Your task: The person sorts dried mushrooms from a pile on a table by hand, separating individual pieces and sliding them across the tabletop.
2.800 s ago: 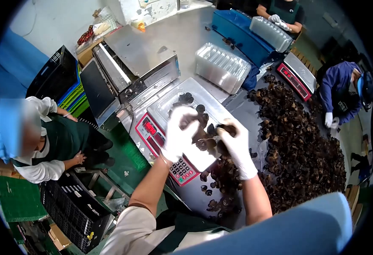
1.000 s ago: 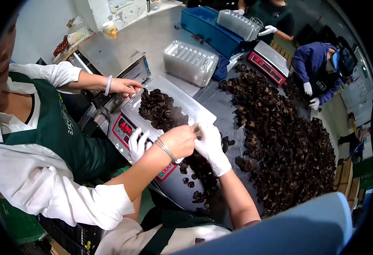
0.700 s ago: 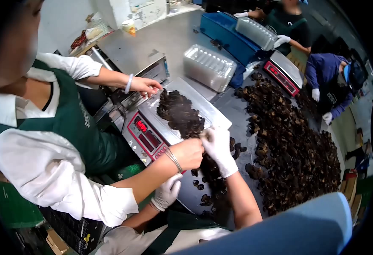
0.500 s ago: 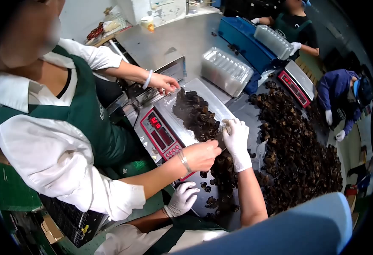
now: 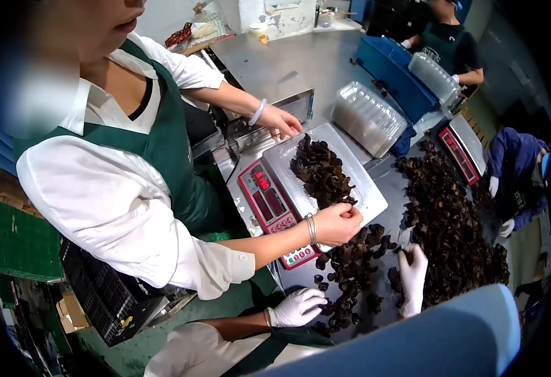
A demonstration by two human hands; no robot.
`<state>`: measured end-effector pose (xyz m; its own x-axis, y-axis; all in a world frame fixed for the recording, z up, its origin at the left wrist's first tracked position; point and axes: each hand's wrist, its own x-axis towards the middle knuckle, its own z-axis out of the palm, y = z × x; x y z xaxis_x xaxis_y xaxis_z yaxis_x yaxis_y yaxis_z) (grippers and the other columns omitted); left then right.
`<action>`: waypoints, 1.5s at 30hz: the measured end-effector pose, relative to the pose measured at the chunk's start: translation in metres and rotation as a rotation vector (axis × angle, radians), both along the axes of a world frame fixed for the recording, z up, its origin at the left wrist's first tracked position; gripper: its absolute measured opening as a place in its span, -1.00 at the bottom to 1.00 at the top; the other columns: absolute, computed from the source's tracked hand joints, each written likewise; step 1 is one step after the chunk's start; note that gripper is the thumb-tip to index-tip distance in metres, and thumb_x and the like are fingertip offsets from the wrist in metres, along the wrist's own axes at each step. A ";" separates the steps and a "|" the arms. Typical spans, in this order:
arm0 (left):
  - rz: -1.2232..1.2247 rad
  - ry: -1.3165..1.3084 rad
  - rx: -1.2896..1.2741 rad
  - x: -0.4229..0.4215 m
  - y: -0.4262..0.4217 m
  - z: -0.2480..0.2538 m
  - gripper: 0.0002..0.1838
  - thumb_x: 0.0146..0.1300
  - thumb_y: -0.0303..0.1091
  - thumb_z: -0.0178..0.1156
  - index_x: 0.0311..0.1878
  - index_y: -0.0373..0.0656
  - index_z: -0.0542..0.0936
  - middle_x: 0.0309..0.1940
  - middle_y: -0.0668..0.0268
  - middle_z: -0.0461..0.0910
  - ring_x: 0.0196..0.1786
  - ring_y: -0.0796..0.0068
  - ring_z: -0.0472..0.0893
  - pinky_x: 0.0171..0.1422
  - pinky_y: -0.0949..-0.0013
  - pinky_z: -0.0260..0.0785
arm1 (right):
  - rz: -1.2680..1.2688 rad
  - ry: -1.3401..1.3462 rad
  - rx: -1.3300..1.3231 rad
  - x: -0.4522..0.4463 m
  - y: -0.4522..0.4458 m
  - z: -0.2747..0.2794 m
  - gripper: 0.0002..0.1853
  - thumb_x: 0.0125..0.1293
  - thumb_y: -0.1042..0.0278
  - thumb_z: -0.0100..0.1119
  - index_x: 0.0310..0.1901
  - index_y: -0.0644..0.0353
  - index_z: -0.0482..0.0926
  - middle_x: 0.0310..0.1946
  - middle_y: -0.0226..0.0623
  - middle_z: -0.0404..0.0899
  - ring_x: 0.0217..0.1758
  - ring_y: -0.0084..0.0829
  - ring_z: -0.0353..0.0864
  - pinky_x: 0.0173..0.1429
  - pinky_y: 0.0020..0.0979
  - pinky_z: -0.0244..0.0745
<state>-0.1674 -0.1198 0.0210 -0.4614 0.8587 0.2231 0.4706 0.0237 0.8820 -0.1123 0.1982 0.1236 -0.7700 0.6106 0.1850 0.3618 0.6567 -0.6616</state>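
My left hand (image 5: pixel 297 308), in a white glove, lies at the table's near edge beside loose dark wood ear mushrooms (image 5: pixel 354 257); its fingers are slightly bent and apart, holding nothing visible. My gloved right hand (image 5: pixel 412 276) is over the metal table, left of a large mushroom pile (image 5: pixel 454 220). Its fingers are curled together around a small dark spot I cannot make out. On the red digital scale (image 5: pixel 269 201), mushrooms (image 5: pixel 322 173) lie in a heap on the metal pan (image 5: pixel 369 200). A co-worker's bare hand (image 5: pixel 338 225) pinches at the heap's near end; their other hand (image 5: pixel 280 121) touches the far side.
Stacked clear plastic trays (image 5: pixel 369 119) stand behind the scale, near a blue bin (image 5: pixel 388 75). A second red scale (image 5: pixel 461 151) is at the right. Two other people work at the far side. A black crate (image 5: pixel 102 289) stands at the lower left.
My right hand has left the scale's corner and moved right and down to the table. My left hand stays near the edge. The scale display has changed, and the view has shifted.
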 end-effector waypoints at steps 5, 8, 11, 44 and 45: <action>-0.321 0.181 -0.031 0.024 0.023 -0.008 -0.40 0.20 -0.12 0.32 0.29 -0.11 0.49 0.32 0.06 0.37 0.39 -0.05 0.34 0.46 -0.07 0.24 | -0.120 -0.211 -0.122 0.093 -0.009 -0.053 -0.86 0.23 0.55 0.32 -0.19 0.32 0.58 -0.29 -0.12 0.71 -0.20 -0.38 0.71 -0.06 -0.35 0.56; -0.543 0.327 -0.034 0.041 0.039 -0.005 -0.34 0.20 -0.04 0.33 0.34 -0.07 0.47 0.38 0.04 0.34 0.47 -0.12 0.28 0.53 -0.17 0.14 | -0.145 -0.017 -0.374 0.086 -0.043 -0.034 -0.46 0.20 0.57 0.36 0.25 0.29 0.50 0.08 -0.22 0.65 0.08 -0.45 0.62 0.23 -0.39 0.50; -0.732 0.467 -0.022 0.061 0.055 0.002 -0.36 0.22 -0.01 0.28 0.35 -0.04 0.48 0.40 0.05 0.34 0.50 -0.10 0.26 0.55 -0.20 0.09 | -0.111 0.028 -0.320 0.101 -0.052 -0.022 -0.44 0.22 0.52 0.31 0.30 0.27 0.48 0.18 -0.19 0.63 0.16 -0.36 0.62 0.33 -0.34 0.44; -0.041 0.900 -0.491 -0.070 0.303 -0.053 -0.76 0.16 -0.18 0.22 -0.12 -0.02 0.62 -0.11 0.17 0.59 -0.02 0.09 0.58 0.10 0.02 0.39 | -0.127 -0.169 0.251 0.134 0.021 -0.136 -0.47 0.04 0.31 0.38 0.11 0.10 0.54 0.11 -0.17 0.51 0.13 -0.10 0.49 0.18 -0.15 0.41; -0.080 0.906 -0.532 -0.075 0.301 -0.053 -0.76 0.16 -0.19 0.23 -0.13 -0.01 0.62 -0.12 0.18 0.58 -0.02 0.10 0.58 0.12 -0.01 0.37 | -0.169 -0.023 0.244 0.142 0.017 -0.124 -0.50 0.03 0.36 0.37 0.09 0.10 0.55 0.07 -0.18 0.53 0.13 -0.10 0.50 0.20 -0.15 0.41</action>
